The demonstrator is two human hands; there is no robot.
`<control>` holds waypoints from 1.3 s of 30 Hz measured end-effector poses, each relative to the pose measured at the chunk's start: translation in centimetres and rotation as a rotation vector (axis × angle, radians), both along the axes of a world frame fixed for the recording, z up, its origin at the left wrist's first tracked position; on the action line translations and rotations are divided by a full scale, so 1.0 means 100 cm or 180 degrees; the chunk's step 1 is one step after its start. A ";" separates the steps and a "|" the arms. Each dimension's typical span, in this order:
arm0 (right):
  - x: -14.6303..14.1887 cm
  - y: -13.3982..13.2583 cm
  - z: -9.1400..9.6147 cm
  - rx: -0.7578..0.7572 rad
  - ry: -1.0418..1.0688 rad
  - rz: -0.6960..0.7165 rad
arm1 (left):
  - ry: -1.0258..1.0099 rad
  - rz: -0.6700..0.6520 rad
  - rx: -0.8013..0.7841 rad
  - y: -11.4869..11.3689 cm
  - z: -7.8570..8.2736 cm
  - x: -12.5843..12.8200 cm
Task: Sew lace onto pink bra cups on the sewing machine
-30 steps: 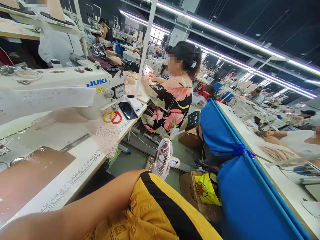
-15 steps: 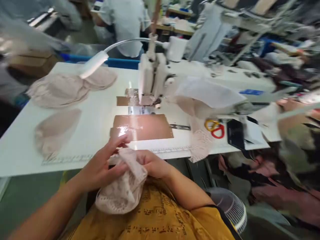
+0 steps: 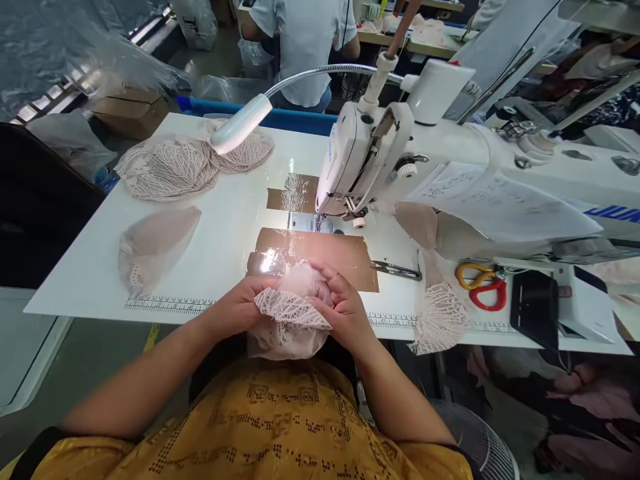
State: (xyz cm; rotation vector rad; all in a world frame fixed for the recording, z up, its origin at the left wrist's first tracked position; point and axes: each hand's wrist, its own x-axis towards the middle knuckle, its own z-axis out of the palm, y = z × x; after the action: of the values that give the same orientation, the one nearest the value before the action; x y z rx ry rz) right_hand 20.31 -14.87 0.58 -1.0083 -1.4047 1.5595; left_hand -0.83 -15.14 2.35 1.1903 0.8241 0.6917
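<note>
Between my two hands, at the front edge of the white table, is a piece of pale pink lace fabric (image 3: 293,310). My left hand (image 3: 243,303) pinches its left side. My right hand (image 3: 345,308) is closed on its right side, thumb on the lace band. The lower part of the fabric hangs below the table edge, over my lap. Just beyond my hands lies a brown taped sheet (image 3: 320,252) in front of the sewing machine (image 3: 367,160). The machine's needle area stands apart from the fabric.
A stack of lace pieces (image 3: 167,167) lies at the back left, with a single sheer piece (image 3: 157,247) nearer. Tweezers (image 3: 397,270), another lace piece (image 3: 440,317), red-and-yellow-handled scissors (image 3: 485,285) and a black phone-like object (image 3: 534,308) lie right. A lamp (image 3: 243,123) overhangs the table. A person (image 3: 303,47) sits beyond.
The lace fabric has been raised and spread between my hands, its band now facing up. My right hand has moved to the fabric's right side. The view has shifted left and steadied.
</note>
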 end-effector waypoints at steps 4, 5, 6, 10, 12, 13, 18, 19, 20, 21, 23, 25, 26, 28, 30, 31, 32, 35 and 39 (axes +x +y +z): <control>0.006 0.005 0.002 0.0274 -0.0238 0.0816 | -0.0083 0.0623 0.0197 0.002 -0.001 0.007; 0.010 0.006 0.004 0.0263 -0.0209 0.1093 | -0.0067 0.0774 0.0261 0.002 -0.001 0.006; 0.015 0.007 0.005 0.0260 -0.0196 0.1358 | -0.0041 0.0907 0.0311 0.002 -0.001 0.004; 0.028 0.010 0.012 0.0421 -0.0525 0.1552 | 0.0091 0.1029 0.0448 0.000 -0.002 -0.001; 0.026 0.010 0.013 0.0528 -0.0685 0.1006 | 0.0163 0.0961 0.0603 -0.001 -0.002 0.000; 0.022 0.009 0.014 0.0620 -0.0716 0.0729 | 0.0215 0.0931 0.0697 -0.001 -0.001 0.001; -0.004 0.008 0.014 0.1148 -0.0738 0.0035 | 0.0438 0.0681 0.1201 -0.004 0.002 0.007; -0.008 0.008 0.014 0.1029 -0.0669 0.0028 | 0.0485 0.0641 0.1269 -0.004 0.001 0.007; -0.010 0.009 0.014 0.0806 -0.0550 0.0070 | 0.0540 0.0626 0.1322 -0.005 0.001 0.006; -0.011 0.010 0.014 0.0510 -0.0402 0.0163 | 0.0603 0.0637 0.1356 -0.006 0.000 0.004; -0.011 0.011 0.012 -0.0146 -0.0114 0.0416 | 0.0717 0.0722 0.1351 -0.007 -0.001 0.000; -0.010 0.012 0.011 -0.0620 0.0043 0.0619 | 0.0796 0.0833 0.1251 -0.009 -0.002 -0.003; -0.010 0.012 0.011 -0.0741 0.0079 0.0667 | 0.0809 0.0875 0.1215 -0.010 -0.001 -0.005; -0.011 0.012 0.012 -0.0795 0.0098 0.0688 | 0.0859 0.0823 0.1268 -0.010 0.001 -0.008; -0.013 0.013 0.014 -0.0720 0.0055 0.0713 | 0.0962 0.0589 0.1489 -0.009 0.006 -0.012; -0.014 0.013 0.015 -0.0672 0.0012 0.0748 | 0.1015 0.0404 0.1608 -0.008 0.009 -0.014; -0.015 0.014 0.016 -0.0622 -0.0028 0.0788 | 0.1056 0.0185 0.1697 -0.006 0.012 -0.016; -0.018 0.016 0.018 -0.0475 -0.0045 0.0849 | 0.1057 -0.0408 0.1662 0.001 0.019 -0.021; -0.016 0.019 0.018 -0.0317 -0.0092 0.0974 | 0.0851 -0.0515 0.1288 0.007 0.020 -0.025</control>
State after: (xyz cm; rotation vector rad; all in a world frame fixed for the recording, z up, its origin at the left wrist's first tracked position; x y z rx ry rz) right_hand 18.76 -12.99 2.34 -0.9076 -1.5711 1.8579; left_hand -3.30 -14.41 4.34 1.7238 0.8182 0.5881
